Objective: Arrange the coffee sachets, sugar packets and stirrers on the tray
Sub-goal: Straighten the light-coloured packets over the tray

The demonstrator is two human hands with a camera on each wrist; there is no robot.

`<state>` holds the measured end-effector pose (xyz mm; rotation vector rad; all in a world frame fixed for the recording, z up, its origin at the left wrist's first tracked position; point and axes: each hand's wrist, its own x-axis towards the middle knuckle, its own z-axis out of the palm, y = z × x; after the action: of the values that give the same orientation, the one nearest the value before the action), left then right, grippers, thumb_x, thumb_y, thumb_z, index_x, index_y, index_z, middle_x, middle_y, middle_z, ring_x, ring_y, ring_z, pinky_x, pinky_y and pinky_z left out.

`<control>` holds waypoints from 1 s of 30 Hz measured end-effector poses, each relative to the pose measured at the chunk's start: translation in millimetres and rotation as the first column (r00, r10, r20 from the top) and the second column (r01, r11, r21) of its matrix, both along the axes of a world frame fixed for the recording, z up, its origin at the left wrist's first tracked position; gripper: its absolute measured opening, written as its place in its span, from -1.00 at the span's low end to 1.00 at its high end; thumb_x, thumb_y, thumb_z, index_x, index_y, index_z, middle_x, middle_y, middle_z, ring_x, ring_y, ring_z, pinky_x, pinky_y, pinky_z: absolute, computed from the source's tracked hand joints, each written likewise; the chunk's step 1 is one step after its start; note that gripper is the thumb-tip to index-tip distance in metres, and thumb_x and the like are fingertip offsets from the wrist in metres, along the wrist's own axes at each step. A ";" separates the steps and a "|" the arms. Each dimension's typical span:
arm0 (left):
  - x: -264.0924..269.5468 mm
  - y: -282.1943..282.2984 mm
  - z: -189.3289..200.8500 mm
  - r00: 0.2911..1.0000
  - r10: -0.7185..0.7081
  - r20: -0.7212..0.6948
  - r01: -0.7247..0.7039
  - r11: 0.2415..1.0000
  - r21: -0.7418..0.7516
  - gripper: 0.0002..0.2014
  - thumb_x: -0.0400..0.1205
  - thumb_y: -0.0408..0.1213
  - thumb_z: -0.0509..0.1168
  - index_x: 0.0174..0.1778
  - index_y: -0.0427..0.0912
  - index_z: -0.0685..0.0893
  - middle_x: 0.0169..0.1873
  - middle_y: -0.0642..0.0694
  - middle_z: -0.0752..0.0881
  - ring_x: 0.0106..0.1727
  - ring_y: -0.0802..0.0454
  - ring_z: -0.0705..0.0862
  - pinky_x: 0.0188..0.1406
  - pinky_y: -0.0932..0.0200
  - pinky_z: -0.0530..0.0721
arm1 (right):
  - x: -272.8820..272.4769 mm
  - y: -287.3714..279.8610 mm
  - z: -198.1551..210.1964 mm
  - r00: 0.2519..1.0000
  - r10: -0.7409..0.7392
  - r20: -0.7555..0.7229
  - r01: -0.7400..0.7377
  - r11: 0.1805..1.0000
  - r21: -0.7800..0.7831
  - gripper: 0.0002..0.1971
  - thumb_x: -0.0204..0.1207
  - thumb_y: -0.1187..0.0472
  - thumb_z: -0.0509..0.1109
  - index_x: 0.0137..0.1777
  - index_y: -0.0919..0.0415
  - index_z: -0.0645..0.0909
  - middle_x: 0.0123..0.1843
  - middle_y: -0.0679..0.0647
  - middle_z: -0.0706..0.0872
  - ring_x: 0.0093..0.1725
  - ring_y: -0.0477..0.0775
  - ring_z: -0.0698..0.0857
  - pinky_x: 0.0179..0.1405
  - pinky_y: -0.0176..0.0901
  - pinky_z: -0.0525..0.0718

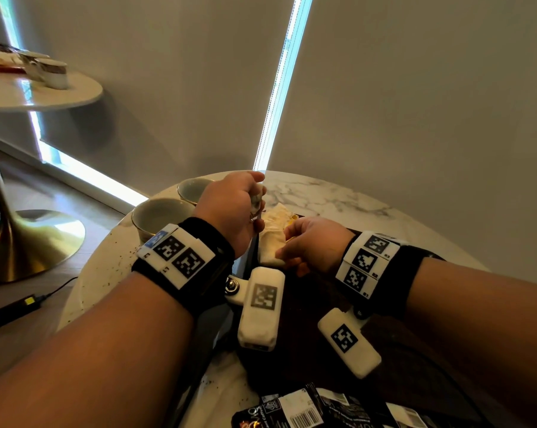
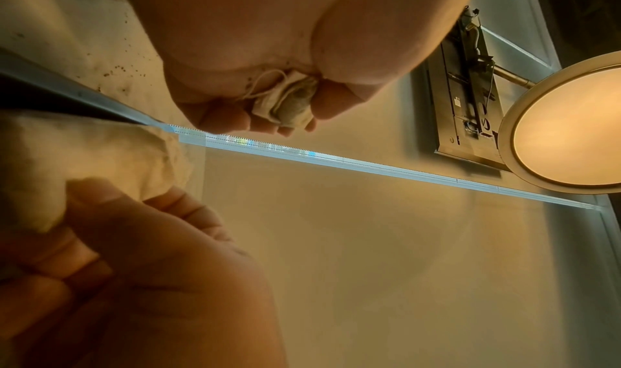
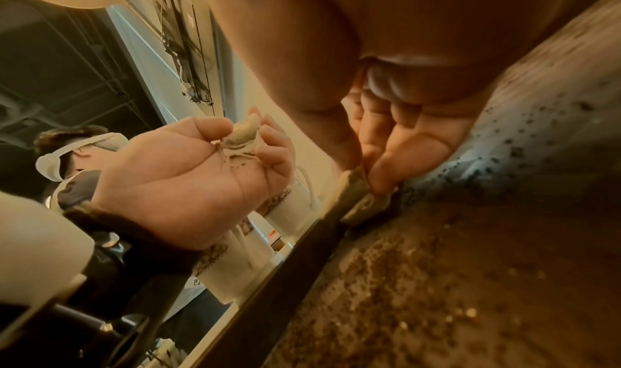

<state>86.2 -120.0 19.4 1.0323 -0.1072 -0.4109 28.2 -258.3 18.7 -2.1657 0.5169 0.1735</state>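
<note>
My left hand (image 1: 255, 206) is raised over the table's far side and grips a small crumpled tea-bag-like sachet (image 1: 256, 199) with a string; the left wrist view shows the sachet (image 2: 289, 103) bunched between thumb and fingers. My right hand (image 1: 284, 247) pinches a white paper packet (image 1: 272, 239) at the left rim of the dark tray (image 1: 306, 302). In the right wrist view the thumb and fingertips (image 3: 386, 172) hold the packet (image 3: 356, 198) against the tray rim (image 3: 302, 243). Black coffee sachets (image 1: 307, 409) lie at the near edge. No stirrers show.
Two grey cups (image 1: 162, 216) (image 1: 194, 186) stand at the left of the round marble table (image 1: 338, 196). Dark crumbs are scattered on the table and tray floor (image 3: 437, 281). A second round table (image 1: 44, 94) with crockery stands far left. A cable and adapter (image 1: 14, 307) lie on the floor.
</note>
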 end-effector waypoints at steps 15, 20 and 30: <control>0.5 -0.2 -0.2 1.000 0.000 0.008 0.000 1.000 0.010 -0.68 0.62 -0.47 0.07 0.12 -0.14 0.66 -0.16 -0.11 0.58 -0.23 0.02 0.52 -0.36 0.13 0.51 | 0.3 -1.4 7.8 0.998 0.007 0.067 0.017 0.939 -0.343 -0.72 0.40 0.01 0.65 -0.07 0.05 0.61 -0.16 0.02 0.77 -0.21 0.02 0.71 -0.11 -0.05 0.74; -0.9 0.2 0.7 1.000 -0.001 -0.006 0.001 1.000 0.009 -0.69 0.64 -0.46 0.07 0.14 -0.14 0.66 -0.15 -0.11 0.58 -0.21 0.01 0.52 -0.34 0.12 0.51 | -15.7 -3.7 19.5 0.987 0.158 -0.008 -0.157 0.982 -0.107 -0.91 0.54 0.18 0.54 -0.03 0.13 0.71 -0.16 0.08 0.82 -0.26 -0.05 0.76 -0.19 -0.10 0.75; -1.8 -0.2 -0.4 1.000 0.011 -0.006 -0.011 1.000 0.009 -0.68 0.62 -0.47 0.07 0.13 -0.14 0.67 -0.17 -0.10 0.60 -0.21 0.00 0.52 -0.33 0.09 0.50 | -14.1 11.5 9.6 0.980 0.184 -0.074 -0.191 0.977 -0.094 -0.82 0.61 0.32 0.43 0.12 0.09 0.77 0.07 0.17 0.85 -0.09 0.01 0.75 0.00 -0.12 0.77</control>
<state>84.4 -120.1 19.0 1.0400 -0.0948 -0.4047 14.1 -246.8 28.3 -2.3136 0.3635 0.3284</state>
